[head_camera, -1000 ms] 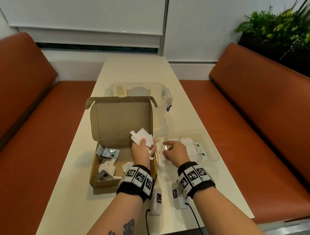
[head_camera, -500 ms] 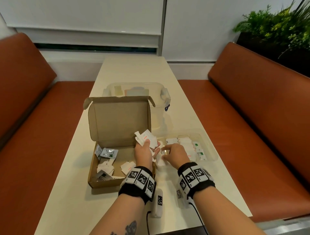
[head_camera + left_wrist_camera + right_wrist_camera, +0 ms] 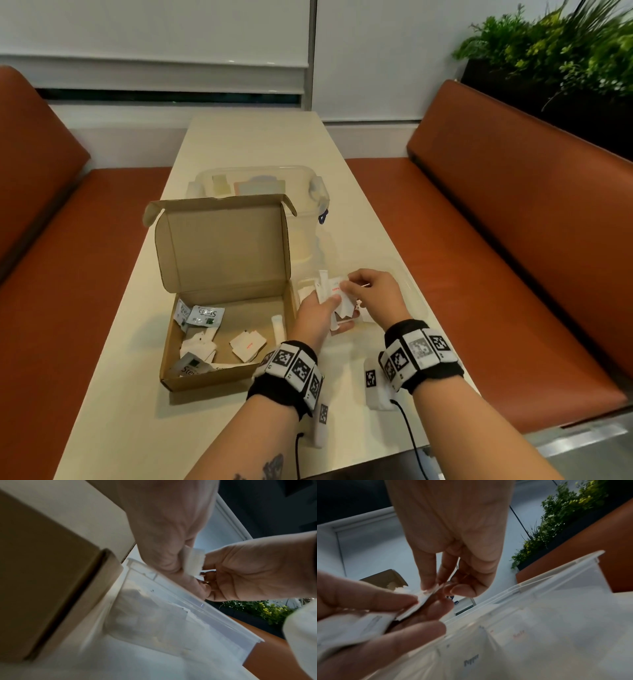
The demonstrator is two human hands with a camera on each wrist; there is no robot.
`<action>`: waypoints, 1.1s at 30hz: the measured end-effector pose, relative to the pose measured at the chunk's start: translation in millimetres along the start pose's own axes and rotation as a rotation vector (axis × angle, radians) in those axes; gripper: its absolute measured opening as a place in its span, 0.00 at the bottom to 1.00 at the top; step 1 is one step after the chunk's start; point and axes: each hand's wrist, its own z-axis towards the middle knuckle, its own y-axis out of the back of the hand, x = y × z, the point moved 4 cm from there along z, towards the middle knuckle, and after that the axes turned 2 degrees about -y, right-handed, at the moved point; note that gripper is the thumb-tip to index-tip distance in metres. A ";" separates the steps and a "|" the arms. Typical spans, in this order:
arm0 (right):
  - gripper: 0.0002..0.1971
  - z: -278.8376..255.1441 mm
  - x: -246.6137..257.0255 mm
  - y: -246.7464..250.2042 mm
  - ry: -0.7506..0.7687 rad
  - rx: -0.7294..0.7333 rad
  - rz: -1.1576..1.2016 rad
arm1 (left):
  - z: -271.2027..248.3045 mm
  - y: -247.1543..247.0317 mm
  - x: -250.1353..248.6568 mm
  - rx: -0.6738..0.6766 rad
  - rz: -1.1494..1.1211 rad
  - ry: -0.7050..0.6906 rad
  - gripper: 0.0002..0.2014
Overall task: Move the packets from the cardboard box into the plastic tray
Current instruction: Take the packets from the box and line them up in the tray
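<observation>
Looks like a café or office break-area booth rather than a home or lab. Long, narrow cream worktop [image 3: 253, 144] running away from the near edge, flanked left and right by padded rust-orange bench seats [image 3: 513, 219] with upholstered backs. White wall panels and a lowered roller blind [image 3: 154, 37] at the far end. Planter of green foliage [image 3: 555, 44] behind the right seat back.

A clear lidded container [image 3: 260, 181] sits on the cream counter [image 3: 253, 137], between orange benches [image 3: 496, 212], near a green plant [image 3: 555, 44].
</observation>
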 end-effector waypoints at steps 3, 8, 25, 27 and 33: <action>0.02 1.0 -4.2 4.5 -0.010 -0.038 0.033 | 0.1 -1.2 0.6 0.034 -0.012 0.019 0.13; 0.06 5.5 -9.3 14.6 -0.044 -0.127 0.132 | 1.6 1.2 -0.4 -0.022 -0.027 -0.021 0.13; 0.10 24.9 -13.3 38.5 -0.046 0.225 -0.531 | 12.0 6.8 5.7 -0.107 -0.120 -0.043 0.12; 0.06 28.2 -8.0 32.6 -0.020 0.289 -0.701 | 12.4 7.2 6.1 -0.105 -0.125 -0.045 0.12; 0.10 29.6 -14.2 26.9 -0.098 0.361 -0.828 | 12.4 5.5 4.0 -0.077 -0.102 -0.046 0.11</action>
